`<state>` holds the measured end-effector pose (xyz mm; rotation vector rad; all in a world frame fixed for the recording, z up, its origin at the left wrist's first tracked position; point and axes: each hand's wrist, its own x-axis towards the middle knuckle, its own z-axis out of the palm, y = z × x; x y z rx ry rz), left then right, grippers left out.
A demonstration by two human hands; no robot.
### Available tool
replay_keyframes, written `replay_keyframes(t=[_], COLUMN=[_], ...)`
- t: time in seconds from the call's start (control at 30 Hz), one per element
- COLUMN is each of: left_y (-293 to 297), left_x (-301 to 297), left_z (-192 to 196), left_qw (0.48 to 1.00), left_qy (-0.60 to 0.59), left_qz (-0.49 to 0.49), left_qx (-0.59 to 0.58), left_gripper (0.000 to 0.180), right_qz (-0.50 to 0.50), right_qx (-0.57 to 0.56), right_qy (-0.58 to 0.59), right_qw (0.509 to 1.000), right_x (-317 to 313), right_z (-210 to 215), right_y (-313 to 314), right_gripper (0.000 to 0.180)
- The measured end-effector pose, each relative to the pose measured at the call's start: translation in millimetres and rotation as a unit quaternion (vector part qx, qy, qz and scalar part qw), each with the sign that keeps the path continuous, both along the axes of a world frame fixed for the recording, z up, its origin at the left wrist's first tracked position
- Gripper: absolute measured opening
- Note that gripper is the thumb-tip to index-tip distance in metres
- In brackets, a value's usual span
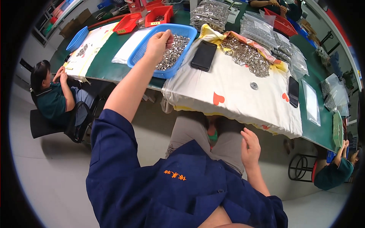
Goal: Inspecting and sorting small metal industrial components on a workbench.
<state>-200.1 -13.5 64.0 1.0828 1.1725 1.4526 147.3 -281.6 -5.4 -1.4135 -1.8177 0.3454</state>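
Note:
My left hand is over the blue plastic basket, its fingers curled together. Whatever they hold, if anything, is hidden or too small to make out. Many small shiny metal parts fill the basket beneath it. By my right thigh, below the table edge, my right hand hangs with its fingers stretched out and nothing in them. A white cloth with red hearts covers the table in front of me. On it lie a heap of small metal pieces and a round metal disc.
A black phone lies beside the basket, another phone at the cloth's right edge. Bags of metal parts and red bins stand behind. One person sits at left, another at right.

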Motion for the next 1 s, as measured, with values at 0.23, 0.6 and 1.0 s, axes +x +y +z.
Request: replay_keyframes(t=[0.23, 0.6, 1.0], left_y=[22.5, -9.5, -40.7], left_x=[-54.3, -45.7, -29.6], left_z=[-15.5, -19.2, 15.6], left_qw=[0.888, 0.733, 0.701], left_qy=[0.459, 0.677, 0.702], left_qz=[0.018, -0.057, -0.128], left_qx=[-0.026, 0.018, -0.005], left_gripper=[0.032, 0.039, 0.03], right_qz=[-0.039, -0.006, -0.004], right_qx=[-0.022, -0.024, -0.007], right_qy=[-0.019, -0.005, 0.041], right_qw=[0.999, 1.0, 0.999], right_x=[6.4, 5.0, 17.7], right_z=[-5.0, -2.3, 0.8], right_y=[-0.4, 17.7, 15.0], right_gripper=[0.026, 0.023, 0.019])
